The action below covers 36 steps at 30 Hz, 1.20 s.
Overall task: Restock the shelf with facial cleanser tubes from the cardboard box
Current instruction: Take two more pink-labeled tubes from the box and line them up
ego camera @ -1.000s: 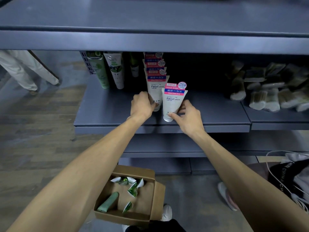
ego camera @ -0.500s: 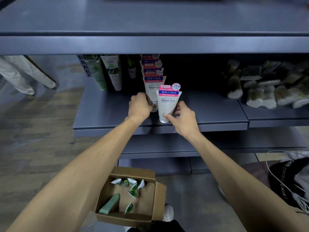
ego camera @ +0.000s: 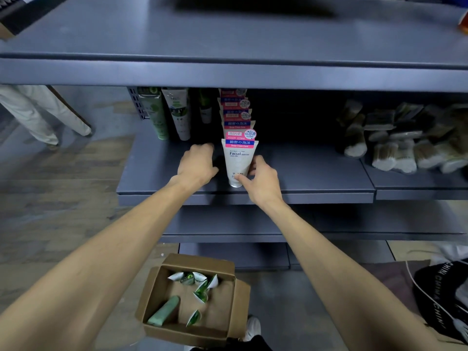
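A white facial cleanser tube [ego camera: 237, 163] with a pink and blue top stands cap-down near the front of the grey shelf [ego camera: 316, 178]. It stands at the front of a row of matching tubes [ego camera: 235, 110] that runs back into the shelf. My right hand [ego camera: 264, 179] grips its lower end with thumb and fingertips. My left hand [ego camera: 196, 165] hovers just left of the tube, apart from it, holding nothing. The cardboard box [ego camera: 197, 262] sits on the floor below my arms, with a green tube [ego camera: 163, 311] and several green-and-white tubes inside.
Green and white tubes [ego camera: 166, 115] stand at the shelf's back left. Packs of cotton swabs [ego camera: 395, 150] lie on the right. An upper shelf [ego camera: 228, 41] overhangs. A person's legs [ego camera: 38, 115] stand at far left. A black bag [ego camera: 440, 300] lies at the right on the floor.
My right hand has slid the front tube left into line with the row. My left hand has let go of the row and drawn away to the left.
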Each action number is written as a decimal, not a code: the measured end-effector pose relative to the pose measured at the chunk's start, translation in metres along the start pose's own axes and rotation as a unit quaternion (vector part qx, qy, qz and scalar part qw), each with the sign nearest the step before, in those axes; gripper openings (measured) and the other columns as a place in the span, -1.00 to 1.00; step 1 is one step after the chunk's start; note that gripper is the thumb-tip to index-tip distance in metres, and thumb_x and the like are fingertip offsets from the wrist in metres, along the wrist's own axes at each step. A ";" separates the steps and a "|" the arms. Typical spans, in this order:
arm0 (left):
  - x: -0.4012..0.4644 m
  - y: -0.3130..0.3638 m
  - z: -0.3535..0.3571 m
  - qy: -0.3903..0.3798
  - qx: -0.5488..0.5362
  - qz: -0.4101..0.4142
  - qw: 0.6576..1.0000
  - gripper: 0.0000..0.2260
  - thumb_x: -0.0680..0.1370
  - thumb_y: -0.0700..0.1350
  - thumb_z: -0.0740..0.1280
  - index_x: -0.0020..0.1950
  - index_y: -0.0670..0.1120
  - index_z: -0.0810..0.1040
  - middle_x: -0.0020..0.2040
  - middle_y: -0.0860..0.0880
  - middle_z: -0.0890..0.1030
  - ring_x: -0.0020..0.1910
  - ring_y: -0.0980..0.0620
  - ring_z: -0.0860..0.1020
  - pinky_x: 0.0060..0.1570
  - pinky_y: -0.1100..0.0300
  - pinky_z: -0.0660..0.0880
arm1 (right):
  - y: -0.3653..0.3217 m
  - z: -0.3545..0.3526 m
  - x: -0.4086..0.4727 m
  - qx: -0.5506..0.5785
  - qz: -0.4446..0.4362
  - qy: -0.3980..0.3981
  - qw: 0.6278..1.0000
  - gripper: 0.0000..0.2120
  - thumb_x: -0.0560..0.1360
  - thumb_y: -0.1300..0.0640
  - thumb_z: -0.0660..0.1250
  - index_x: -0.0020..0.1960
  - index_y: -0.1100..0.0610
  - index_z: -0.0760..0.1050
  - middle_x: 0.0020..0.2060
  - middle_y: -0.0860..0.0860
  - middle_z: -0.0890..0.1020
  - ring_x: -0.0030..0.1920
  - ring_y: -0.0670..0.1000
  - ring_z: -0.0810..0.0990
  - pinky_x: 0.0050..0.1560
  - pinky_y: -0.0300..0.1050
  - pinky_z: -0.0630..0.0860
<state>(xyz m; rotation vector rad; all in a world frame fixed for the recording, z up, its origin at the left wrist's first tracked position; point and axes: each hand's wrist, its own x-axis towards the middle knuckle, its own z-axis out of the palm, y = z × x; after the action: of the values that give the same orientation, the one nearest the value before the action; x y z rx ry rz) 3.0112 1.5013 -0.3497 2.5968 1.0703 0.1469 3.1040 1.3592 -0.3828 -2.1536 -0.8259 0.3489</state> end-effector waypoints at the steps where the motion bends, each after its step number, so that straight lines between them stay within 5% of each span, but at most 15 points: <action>1: -0.001 -0.002 -0.001 0.002 0.003 0.000 1.000 -0.65 0.43 -0.16 0.45 0.18 -0.17 0.49 0.00 -0.16 0.59 -0.03 -0.23 0.57 -0.21 0.10 0.44 | 0.000 0.001 0.001 -0.002 0.001 0.001 1.000 -0.64 0.43 0.05 0.49 0.11 0.08 0.41 0.00 -0.03 0.62 -0.02 -0.04 0.61 0.00 -0.02 0.61; 21: -0.035 -0.020 0.002 -0.007 0.007 0.015 1.000 -0.62 0.43 -0.09 0.42 0.23 -0.05 0.49 0.11 -0.07 0.62 0.05 -0.17 0.57 0.02 -0.01 0.55 | -0.005 0.000 -0.007 -0.037 0.039 0.017 0.998 -0.60 0.39 -0.01 0.52 0.09 0.08 0.42 -0.03 -0.03 0.64 -0.07 0.00 0.64 -0.07 0.04 0.63; 28: -0.049 -0.009 0.007 0.005 0.031 0.047 0.998 -0.64 0.45 -0.06 0.41 0.23 -0.04 0.49 0.12 -0.02 0.62 0.06 -0.13 0.58 -0.02 0.02 0.53 | 0.002 -0.007 -0.030 -0.073 0.058 -0.011 0.996 -0.52 0.39 -0.13 0.50 0.14 0.10 0.44 -0.07 -0.04 0.58 -0.06 0.02 0.60 -0.05 0.00 0.60; 36: -0.073 -0.005 0.020 0.006 0.065 0.056 0.996 -0.73 0.47 -0.02 0.38 0.14 -0.02 0.50 0.04 0.01 0.63 0.00 -0.10 0.59 -0.09 0.06 0.51 | 0.009 -0.012 -0.038 -0.104 0.013 -0.043 0.994 -0.66 0.43 -0.09 0.46 0.09 0.04 0.47 -0.06 -0.05 0.64 -0.07 0.01 0.63 -0.03 -0.02 0.60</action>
<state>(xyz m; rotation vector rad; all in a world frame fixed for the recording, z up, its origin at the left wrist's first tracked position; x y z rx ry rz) 2.9606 1.4485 -0.3683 2.7781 0.9674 0.1229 3.0854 1.3232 -0.3824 -2.3581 -0.9181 0.3867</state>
